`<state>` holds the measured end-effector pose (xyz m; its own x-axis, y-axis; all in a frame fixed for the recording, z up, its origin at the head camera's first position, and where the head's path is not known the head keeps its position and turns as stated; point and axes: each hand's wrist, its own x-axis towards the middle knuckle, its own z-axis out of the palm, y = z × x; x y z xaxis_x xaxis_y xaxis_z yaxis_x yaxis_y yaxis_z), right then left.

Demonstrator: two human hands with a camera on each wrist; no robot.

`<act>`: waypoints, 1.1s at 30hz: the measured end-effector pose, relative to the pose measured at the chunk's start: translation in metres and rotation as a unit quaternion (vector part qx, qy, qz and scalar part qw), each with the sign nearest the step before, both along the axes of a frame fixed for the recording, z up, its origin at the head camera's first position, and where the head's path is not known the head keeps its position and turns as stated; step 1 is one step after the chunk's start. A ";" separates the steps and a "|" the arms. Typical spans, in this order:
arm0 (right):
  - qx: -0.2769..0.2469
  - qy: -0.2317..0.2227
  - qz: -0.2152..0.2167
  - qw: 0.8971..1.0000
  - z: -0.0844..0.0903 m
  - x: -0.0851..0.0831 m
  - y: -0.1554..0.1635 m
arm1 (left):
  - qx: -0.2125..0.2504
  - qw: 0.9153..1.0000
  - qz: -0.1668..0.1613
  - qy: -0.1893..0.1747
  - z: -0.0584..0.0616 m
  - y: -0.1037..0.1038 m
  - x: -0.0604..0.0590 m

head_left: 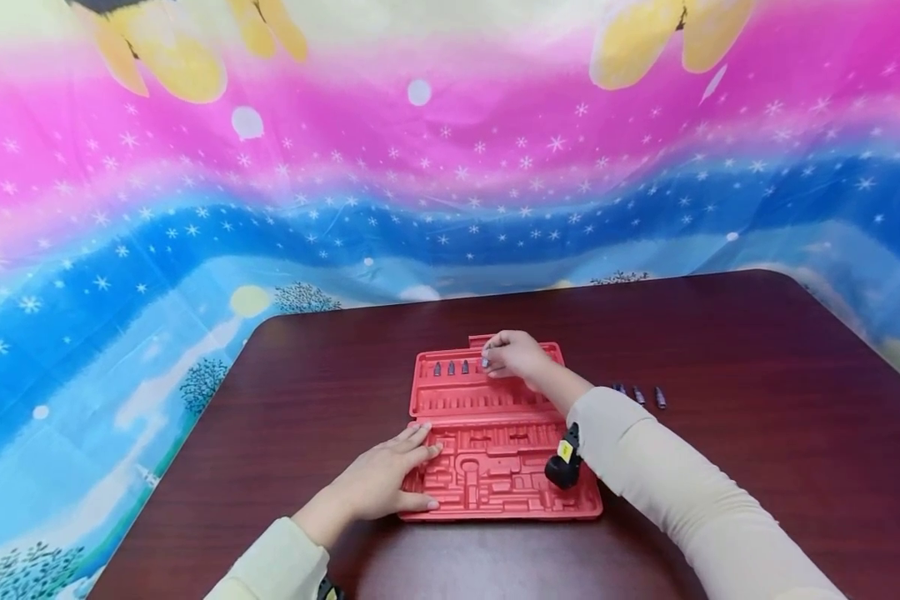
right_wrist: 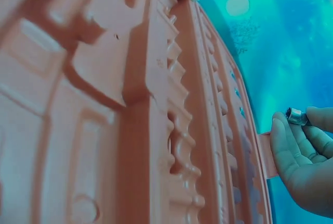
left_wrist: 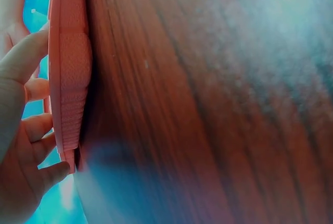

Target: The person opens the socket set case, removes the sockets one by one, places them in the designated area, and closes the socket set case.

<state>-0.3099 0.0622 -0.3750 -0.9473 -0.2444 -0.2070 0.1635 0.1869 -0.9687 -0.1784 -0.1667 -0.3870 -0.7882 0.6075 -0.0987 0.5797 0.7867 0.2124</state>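
Observation:
An open red plastic tool case (head_left: 495,475) lies flat on the dark wooden table (head_left: 757,350). Three small metal sockets (head_left: 450,367) sit in the top row of its far half. My right hand (head_left: 516,355) hovers over that row and pinches a small silver socket (right_wrist: 295,115) between thumb and fingertips, beside the seated ones. My left hand (head_left: 390,482) rests flat with straight fingers on the case's near left edge (left_wrist: 67,78). A wrist camera (head_left: 563,460) hangs under my right sleeve.
Three more dark sockets (head_left: 639,395) lie loose on the table right of the case. A bright pink and blue starry cloth (head_left: 420,183) hangs behind the table and drapes past its left edge. The table's corners are rounded.

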 end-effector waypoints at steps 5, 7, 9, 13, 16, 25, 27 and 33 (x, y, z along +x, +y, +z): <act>-0.013 -0.002 -0.007 1.000 0.006 0.008 0.012 | 0.009 1.000 -0.006 0.003 -0.001 0.000 -0.001; -0.020 -0.002 -0.008 1.000 0.007 0.011 0.017 | 0.012 1.000 -0.006 0.003 -0.002 0.000 -0.001; -0.028 0.001 -0.009 1.000 0.009 0.014 0.021 | 0.013 1.000 -0.003 -0.002 -0.003 0.000 -0.001; -0.040 0.008 -0.007 0.999 0.014 0.020 0.030 | 0.015 1.000 0.001 -0.006 -0.004 0.001 -0.002; -0.040 0.014 -0.003 0.999 0.018 0.024 0.038 | 0.015 1.000 0.000 -0.004 -0.005 0.001 -0.002; -0.031 0.039 0.006 0.999 0.027 0.039 0.064 | 0.015 1.000 -0.004 -0.001 -0.004 0.001 -0.002; -0.031 0.042 0.009 0.999 0.028 0.043 0.071 | 0.015 1.000 -0.003 -0.001 -0.004 0.000 -0.002; -0.029 0.059 0.007 0.998 0.029 0.052 0.095 | 0.015 1.000 -0.005 0.004 -0.003 -0.003 0.000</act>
<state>-0.2583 0.1568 -0.3460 -0.9605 -0.2668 -0.0792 0.0452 0.1313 -0.9903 -0.1788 -0.1695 -0.3900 -0.7827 0.6180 -0.0732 0.5895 0.7740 0.2312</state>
